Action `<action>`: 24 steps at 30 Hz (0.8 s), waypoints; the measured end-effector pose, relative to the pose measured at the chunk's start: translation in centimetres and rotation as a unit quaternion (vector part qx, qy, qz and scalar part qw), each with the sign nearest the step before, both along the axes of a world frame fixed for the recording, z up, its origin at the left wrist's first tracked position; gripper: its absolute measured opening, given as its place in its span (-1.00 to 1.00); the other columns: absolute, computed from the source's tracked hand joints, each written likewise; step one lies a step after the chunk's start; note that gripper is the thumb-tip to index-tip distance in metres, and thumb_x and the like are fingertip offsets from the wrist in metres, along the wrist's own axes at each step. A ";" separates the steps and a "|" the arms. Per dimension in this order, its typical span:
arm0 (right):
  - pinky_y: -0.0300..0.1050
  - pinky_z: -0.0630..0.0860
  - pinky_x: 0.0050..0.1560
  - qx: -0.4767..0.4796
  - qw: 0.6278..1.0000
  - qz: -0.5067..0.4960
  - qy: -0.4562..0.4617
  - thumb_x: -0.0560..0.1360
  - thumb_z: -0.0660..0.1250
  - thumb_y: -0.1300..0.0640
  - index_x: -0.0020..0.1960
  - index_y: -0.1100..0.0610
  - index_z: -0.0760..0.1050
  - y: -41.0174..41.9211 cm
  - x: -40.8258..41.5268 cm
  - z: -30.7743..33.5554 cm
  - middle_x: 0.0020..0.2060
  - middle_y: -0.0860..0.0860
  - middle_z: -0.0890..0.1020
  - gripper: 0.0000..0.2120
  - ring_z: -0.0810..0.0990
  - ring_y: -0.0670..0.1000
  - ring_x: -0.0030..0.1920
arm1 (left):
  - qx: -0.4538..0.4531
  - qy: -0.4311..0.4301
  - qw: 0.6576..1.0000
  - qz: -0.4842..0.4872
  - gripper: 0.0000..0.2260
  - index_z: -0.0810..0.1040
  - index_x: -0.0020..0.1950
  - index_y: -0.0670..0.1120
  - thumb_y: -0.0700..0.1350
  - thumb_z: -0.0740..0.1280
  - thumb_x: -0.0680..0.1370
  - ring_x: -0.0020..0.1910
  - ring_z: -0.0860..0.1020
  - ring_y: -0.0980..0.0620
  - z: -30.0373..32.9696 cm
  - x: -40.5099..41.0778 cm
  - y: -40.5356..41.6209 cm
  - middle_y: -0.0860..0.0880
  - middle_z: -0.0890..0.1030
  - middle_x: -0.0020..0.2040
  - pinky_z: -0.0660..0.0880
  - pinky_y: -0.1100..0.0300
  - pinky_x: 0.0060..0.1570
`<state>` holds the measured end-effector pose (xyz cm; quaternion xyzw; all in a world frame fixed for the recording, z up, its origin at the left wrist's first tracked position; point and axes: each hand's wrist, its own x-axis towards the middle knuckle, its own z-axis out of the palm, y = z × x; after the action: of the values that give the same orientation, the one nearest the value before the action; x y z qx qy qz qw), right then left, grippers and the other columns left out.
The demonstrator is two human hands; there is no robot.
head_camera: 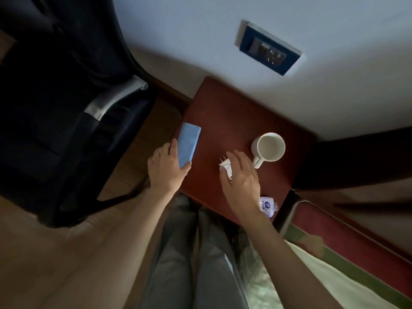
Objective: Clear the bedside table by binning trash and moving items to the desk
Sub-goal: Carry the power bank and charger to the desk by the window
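Observation:
On the dark red bedside table (234, 108) my left hand (166, 169) grips the near end of a flat light-blue box (188, 146) at the table's left edge, thumb on one side and fingers on the other. My right hand (242, 177) closes over a white plug charger (226, 167) near the table's middle; its prongs stick out past my fingers. Just right of that hand stands an empty white mug (268, 147), handle toward me. A crumpled white and blue wrapper (266, 206) lies at the table's near right corner, beside my right forearm.
A black office chair (66, 108) with a silver armrest stands left of the table on the wood floor. A wall socket plate (268, 47) sits on the white wall behind the table. The bed (334, 275) runs along the right. My legs are below.

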<state>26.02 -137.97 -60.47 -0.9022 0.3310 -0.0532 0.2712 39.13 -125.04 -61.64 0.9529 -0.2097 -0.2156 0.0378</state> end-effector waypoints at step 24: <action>-0.03 0.55 0.02 -0.045 0.998 -0.026 0.038 0.28 0.52 0.00 0.30 0.15 0.45 -0.6 -0.8 -10.0 0.16 0.06 0.57 -0.36 0.57 0.09 0.11 | -0.117 -0.029 0.990 0.069 -0.31 0.26 0.46 -0.11 0.00 0.45 0.40 0.17 0.43 -0.21 -6.6 -2.2 -0.3 -0.16 0.46 0.28 0.52 -0.05 -0.12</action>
<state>25.19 -138.60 -70.49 -0.9059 0.3616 -0.0411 0.2165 36.95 -125.29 -68.25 0.9600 -0.1685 -0.1589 0.1574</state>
